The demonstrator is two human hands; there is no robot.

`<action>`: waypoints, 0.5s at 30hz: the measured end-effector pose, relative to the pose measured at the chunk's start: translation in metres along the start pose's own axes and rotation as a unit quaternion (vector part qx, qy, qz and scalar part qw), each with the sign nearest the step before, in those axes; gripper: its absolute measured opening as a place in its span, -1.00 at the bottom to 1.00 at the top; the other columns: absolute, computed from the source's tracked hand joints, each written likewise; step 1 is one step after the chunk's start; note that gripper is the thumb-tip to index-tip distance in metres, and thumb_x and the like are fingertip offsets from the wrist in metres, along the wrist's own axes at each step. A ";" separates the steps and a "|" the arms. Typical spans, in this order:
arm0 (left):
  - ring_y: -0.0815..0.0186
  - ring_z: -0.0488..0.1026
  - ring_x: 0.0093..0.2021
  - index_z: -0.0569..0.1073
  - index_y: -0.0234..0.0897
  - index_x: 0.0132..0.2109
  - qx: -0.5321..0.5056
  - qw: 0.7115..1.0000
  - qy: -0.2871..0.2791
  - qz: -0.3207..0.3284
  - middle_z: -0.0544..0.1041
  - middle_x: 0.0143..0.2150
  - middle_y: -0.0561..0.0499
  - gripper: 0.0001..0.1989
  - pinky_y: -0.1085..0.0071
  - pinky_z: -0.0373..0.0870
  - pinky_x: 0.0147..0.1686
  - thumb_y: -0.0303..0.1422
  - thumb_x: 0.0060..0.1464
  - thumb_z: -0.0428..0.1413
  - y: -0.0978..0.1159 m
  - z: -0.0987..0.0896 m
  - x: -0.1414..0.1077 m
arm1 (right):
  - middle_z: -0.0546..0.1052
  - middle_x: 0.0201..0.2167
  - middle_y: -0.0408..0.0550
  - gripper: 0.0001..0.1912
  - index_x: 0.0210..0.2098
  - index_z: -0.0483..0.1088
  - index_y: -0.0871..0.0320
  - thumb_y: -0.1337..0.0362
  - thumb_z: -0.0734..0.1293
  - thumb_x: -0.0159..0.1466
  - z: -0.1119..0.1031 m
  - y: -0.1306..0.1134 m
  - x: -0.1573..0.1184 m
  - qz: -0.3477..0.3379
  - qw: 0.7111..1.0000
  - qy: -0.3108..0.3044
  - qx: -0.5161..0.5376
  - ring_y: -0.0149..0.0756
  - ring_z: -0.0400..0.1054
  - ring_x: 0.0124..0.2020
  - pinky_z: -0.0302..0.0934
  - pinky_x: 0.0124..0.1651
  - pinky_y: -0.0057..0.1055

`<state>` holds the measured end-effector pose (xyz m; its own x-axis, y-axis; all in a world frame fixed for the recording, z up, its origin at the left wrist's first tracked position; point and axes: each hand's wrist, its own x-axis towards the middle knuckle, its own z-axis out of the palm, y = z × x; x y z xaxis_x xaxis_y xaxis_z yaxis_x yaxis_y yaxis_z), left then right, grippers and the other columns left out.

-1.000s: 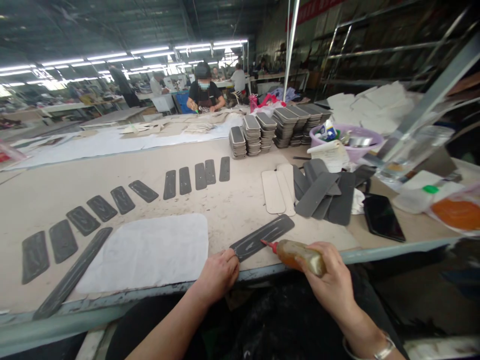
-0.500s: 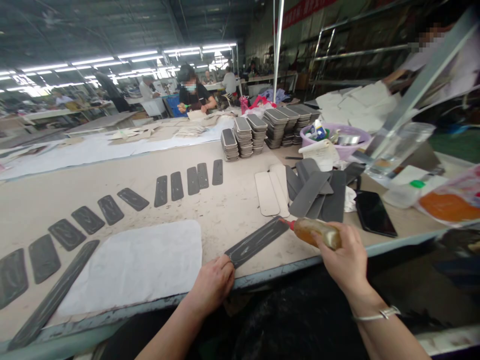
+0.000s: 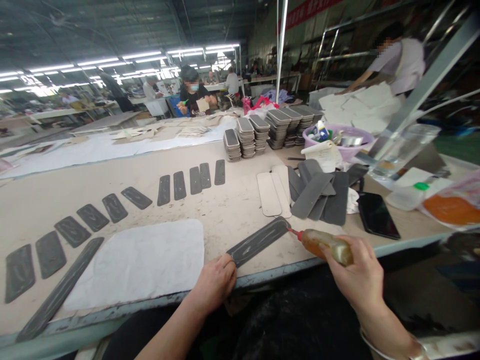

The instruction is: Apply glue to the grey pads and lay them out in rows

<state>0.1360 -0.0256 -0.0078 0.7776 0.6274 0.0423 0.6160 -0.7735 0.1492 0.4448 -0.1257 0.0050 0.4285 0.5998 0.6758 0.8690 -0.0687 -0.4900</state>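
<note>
My left hand (image 3: 215, 276) is closed on the near end of a dark grey rectangular panel (image 3: 258, 242) at the table's front edge. Shiny wet streaks run along the panel's face. In my right hand (image 3: 356, 267) is a squeeze glue bottle (image 3: 324, 245) with amber contents, lying tilted, its red nozzle at the panel's far right corner. Left of my left hand lies a white sheet (image 3: 138, 262), with a long dark strip (image 3: 62, 287) along its left side. Several smaller grey panels (image 3: 92, 218) with wet streaks lie in a curved row beyond.
Loose grey panels (image 3: 313, 197) and pale panels (image 3: 269, 195) lie ahead of the bottle, near a black phone (image 3: 378, 215). Stacked panels (image 3: 245, 137) and a purple basin (image 3: 343, 150) stand farther back. A masked co-worker (image 3: 195, 95) works across the table; another person (image 3: 397, 62) leans over white pieces.
My right hand has moved the bottle right and slightly down, its nozzle now at the panel's far corner. The left hand keeps its hold. The person at right has come more into view.
</note>
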 end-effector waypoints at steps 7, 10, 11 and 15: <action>0.29 0.37 -0.32 0.37 -0.28 -0.37 0.001 1.000 0.005 0.001 0.41 -0.32 -0.02 -0.81 0.39 0.36 -0.32 -0.46 0.21 -0.06 0.000 0.001 -0.001 | 0.41 -0.29 -0.03 -0.74 -0.20 0.32 0.11 0.10 0.34 0.21 0.006 -0.016 -0.007 -0.003 0.993 -0.074 0.094 -0.17 0.33 -0.26 0.25 -0.21 -0.23; 0.30 0.37 -0.33 0.37 -0.28 -0.37 0.000 1.000 0.006 0.004 0.41 -0.32 -0.03 -0.80 0.40 0.36 -0.33 -0.46 0.21 -0.07 -0.001 0.002 -0.001 | 0.40 -0.29 0.01 -0.71 -0.18 0.33 0.13 0.08 0.33 0.21 0.011 -0.012 -0.001 0.029 0.998 -0.016 0.062 -0.11 0.32 -0.23 0.24 -0.16 -0.14; 0.30 0.37 -0.33 0.36 -0.28 -0.37 0.000 1.000 0.009 0.006 0.40 -0.32 -0.03 -0.80 0.40 0.36 -0.33 -0.45 0.21 -0.07 -0.001 0.003 -0.002 | 0.40 -0.30 0.03 -0.70 -0.18 0.33 0.14 0.07 0.33 0.20 0.012 -0.010 0.001 0.033 0.998 0.003 0.044 -0.08 0.32 -0.23 0.24 -0.16 -0.12; 0.31 0.37 -0.33 0.35 -0.28 -0.37 -0.001 1.000 0.024 0.012 0.41 -0.32 -0.02 -0.83 0.41 0.36 -0.32 -0.45 0.19 -0.05 -0.002 0.006 -0.004 | 0.40 -0.32 0.03 -0.63 -0.22 0.34 0.11 -0.05 0.30 0.17 0.018 -0.001 0.000 0.041 0.999 -0.007 0.019 -0.02 0.33 -0.25 0.25 -0.19 -0.06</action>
<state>0.1325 -0.0268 -0.0145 0.7853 0.6120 0.0939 0.5967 -0.7885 0.1487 0.4400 -0.1108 -0.0045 0.4942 0.6040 0.6253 0.8208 -0.0872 -0.5645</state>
